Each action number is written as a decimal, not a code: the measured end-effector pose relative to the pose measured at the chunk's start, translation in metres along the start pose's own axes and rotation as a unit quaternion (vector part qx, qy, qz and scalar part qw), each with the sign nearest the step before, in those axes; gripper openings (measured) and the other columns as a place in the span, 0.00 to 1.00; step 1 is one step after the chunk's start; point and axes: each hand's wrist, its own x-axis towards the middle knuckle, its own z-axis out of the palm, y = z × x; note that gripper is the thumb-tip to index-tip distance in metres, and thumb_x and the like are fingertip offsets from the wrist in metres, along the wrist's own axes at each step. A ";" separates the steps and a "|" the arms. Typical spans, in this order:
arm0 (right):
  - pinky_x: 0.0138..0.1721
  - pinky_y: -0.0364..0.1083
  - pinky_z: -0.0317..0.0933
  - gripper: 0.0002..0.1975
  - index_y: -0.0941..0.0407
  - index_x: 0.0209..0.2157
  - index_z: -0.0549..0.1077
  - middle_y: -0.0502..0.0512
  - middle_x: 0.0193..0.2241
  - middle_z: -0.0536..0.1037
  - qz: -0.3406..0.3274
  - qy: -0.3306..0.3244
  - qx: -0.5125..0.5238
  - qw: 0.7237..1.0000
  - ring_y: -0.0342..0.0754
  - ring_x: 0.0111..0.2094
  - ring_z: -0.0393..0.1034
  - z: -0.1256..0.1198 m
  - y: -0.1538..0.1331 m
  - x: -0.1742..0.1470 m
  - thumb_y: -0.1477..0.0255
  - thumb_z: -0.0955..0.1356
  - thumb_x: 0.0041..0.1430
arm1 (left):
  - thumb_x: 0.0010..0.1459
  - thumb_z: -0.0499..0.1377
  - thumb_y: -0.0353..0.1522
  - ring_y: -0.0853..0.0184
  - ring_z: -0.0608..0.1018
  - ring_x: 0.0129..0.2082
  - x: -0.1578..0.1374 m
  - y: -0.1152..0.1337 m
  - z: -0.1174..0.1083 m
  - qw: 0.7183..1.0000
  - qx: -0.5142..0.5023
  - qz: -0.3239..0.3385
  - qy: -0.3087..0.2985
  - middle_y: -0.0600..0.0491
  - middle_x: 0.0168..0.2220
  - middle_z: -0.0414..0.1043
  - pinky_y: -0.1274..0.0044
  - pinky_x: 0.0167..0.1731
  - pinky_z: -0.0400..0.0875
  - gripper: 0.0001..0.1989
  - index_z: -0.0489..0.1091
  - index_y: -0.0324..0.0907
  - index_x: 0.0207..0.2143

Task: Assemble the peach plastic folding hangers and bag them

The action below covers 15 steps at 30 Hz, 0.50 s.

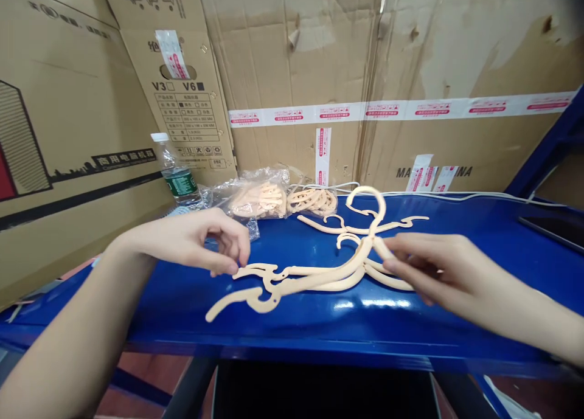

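Head view: over the blue bench (269, 341), toward its front edge, one peach-coloured hanger (345, 266) is pinched at its right arm by the right hand (440, 267); the left hand (201, 239), half-curled, is by the left tip of another hanger (262, 267); whether it grips, I cannot tell.

Pale peach hangers (319, 278) between the fingers (413, 245), plain blue table (387, 340) beneath them, brown cardboard (292, 72) with red-printed white tape (356, 112) beyond

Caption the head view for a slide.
Right hand holds a beige, hooked plastic clothes hanger over a glossy blue tabletop; left hand near another beige hanger.
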 end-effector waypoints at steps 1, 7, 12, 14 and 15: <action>0.22 0.41 0.55 0.18 0.55 0.25 0.67 0.48 0.19 0.67 -0.002 -0.034 0.005 0.999 0.42 0.20 0.60 0.005 0.000 -0.001 0.62 0.62 0.67 | 0.51 0.66 0.31 0.64 0.78 0.22 0.002 -0.001 0.003 0.999 0.020 -0.001 -0.031 0.49 0.23 0.77 0.78 0.24 0.72 0.04 0.79 0.43 0.31; 0.23 0.42 0.50 0.10 0.55 0.31 0.71 0.48 0.21 0.70 0.021 -0.109 -0.066 0.992 0.42 0.20 0.63 0.028 0.014 -0.006 0.67 0.63 0.64 | 0.52 0.66 0.38 0.72 0.71 0.20 0.023 -0.007 0.031 0.992 0.112 0.018 -0.053 0.56 0.20 0.70 0.83 0.20 0.62 0.08 0.77 0.43 0.33; 0.25 0.42 0.51 0.08 0.55 0.28 0.68 0.51 0.25 0.71 0.036 -0.124 -0.150 0.980 0.44 0.25 0.65 0.027 0.016 -0.004 0.68 0.66 0.60 | 0.49 0.67 0.34 0.75 0.69 0.20 0.029 -0.007 0.050 0.985 0.156 0.041 -0.062 0.59 0.20 0.67 0.84 0.21 0.59 0.07 0.74 0.42 0.27; 0.26 0.42 0.51 0.09 0.55 0.27 0.66 0.50 0.26 0.71 0.033 -0.140 -0.146 0.979 0.44 0.26 0.65 0.024 0.015 -0.003 0.68 0.67 0.60 | 0.51 0.65 0.30 0.75 0.70 0.21 0.029 -0.006 0.052 0.983 0.162 0.044 -0.071 0.58 0.22 0.69 0.84 0.22 0.60 0.03 0.73 0.42 0.27; 0.26 0.42 0.51 0.09 0.55 0.27 0.66 0.50 0.27 0.71 0.030 -0.148 -0.139 0.979 0.44 0.27 0.65 0.023 0.015 -0.003 0.68 0.67 0.60 | 0.51 0.63 0.28 0.75 0.71 0.22 0.028 -0.006 0.053 0.983 0.162 0.045 -0.077 0.58 0.23 0.70 0.84 0.22 0.61 0.02 0.73 0.42 0.27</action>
